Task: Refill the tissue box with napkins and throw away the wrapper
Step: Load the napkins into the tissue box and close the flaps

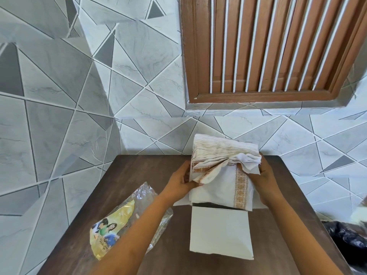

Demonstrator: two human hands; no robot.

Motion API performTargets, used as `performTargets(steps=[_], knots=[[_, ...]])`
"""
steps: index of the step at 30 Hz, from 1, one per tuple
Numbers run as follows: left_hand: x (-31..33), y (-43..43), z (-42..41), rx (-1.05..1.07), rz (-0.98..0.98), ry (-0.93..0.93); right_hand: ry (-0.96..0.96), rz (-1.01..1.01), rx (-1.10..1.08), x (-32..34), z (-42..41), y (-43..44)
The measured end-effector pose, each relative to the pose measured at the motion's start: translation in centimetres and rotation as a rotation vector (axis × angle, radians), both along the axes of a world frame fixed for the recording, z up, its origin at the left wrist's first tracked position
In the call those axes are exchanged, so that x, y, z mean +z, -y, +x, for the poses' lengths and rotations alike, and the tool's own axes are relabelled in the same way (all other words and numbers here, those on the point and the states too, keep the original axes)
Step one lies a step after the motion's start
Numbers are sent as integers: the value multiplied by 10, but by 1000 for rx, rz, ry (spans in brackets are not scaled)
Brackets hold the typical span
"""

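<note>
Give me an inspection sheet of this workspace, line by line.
Surface: dark wooden table, set against a tiled wall.
Job's things: stack of napkins held over the white tissue box, partly pushed in; empty plastic wrapper lying on the table to the left.
Clutter: dark, blurred object at the right edge, unclear what.
Grippers: left hand and right hand both grip the napkins.
Cables: nothing seen.
Surroundings: brown slatted shutter above.
</note>
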State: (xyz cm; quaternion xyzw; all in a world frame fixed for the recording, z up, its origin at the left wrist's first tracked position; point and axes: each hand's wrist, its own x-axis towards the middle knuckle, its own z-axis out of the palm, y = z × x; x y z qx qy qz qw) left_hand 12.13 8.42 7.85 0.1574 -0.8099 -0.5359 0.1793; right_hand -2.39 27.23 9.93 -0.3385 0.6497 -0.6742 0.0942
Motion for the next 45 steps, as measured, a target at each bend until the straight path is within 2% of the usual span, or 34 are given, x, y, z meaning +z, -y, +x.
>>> performTargets(steps=[8,12,15,18,22,25,27,29,31,32,37,45], knots=[[12,13,18,-245,-146,380,10,-73,4,-4,0,1],[14,4,7,-189,-269,387,67,-102,15,-10,-3,-3],[10,-4,3,-144,-304,310,81,-95,32,-13,-4,-3],[8,-8,-6,-129,-350,333,85,-100,64,-14,-6,-2],[-10,-12,-12,-150,-706,442,68,-62,94,-18,-4,-1],[-9,-16,-13,-154,-761,509,65,-55,82,-22,-4,-2],[-2,-17,-9,-162,-694,529,68,-62,85,-22,-4,-3],[9,-13,-2,-162,-433,498,60,-60,87,-21,-4,-4],[16,-5,6,-194,-111,387,46,-43,94,-20,-2,-3],[16,-2,7,-206,-34,338,46,-32,103,-20,-1,-2],[9,-1,5,-105,35,165,70,-3,132,-30,2,3],[0,-5,0,-72,98,72,71,38,130,-38,0,1]])
